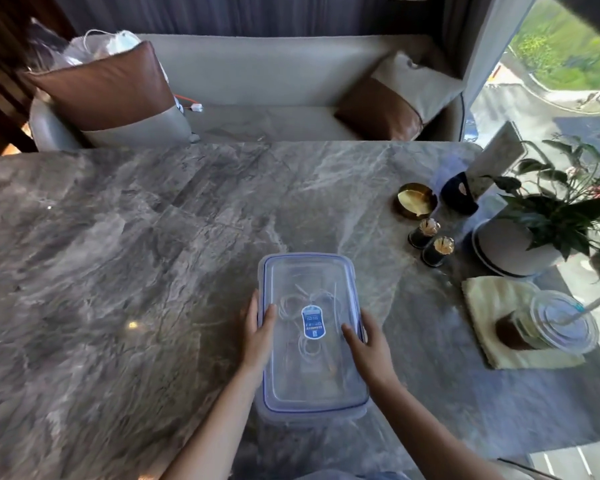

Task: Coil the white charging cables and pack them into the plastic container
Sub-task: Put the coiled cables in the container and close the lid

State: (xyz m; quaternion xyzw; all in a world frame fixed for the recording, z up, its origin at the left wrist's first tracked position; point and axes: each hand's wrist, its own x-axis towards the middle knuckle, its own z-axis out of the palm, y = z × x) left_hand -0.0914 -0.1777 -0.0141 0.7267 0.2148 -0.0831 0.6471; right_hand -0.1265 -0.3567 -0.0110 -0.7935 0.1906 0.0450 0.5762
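Observation:
A clear plastic container [310, 407] stands on the grey marble table in front of me, its blue-trimmed lid [309, 271] lying on top with a blue sticker in the middle. Through the lid I see coiled white charging cables [293, 304] inside. My left hand [257, 329] rests on the lid's left edge, thumb on top and fingers down the side. My right hand [366, 344] lies on the right edge the same way. Both hands grip the lid and container between them.
To the right lie a yellow cloth [492, 306] with an iced drink cup [548, 323] on it, two toothpick holders [430, 242], a gold dish [414, 199] and a potted plant [534, 237]. A sofa with cushions [108, 91] stands behind the table [118, 254].

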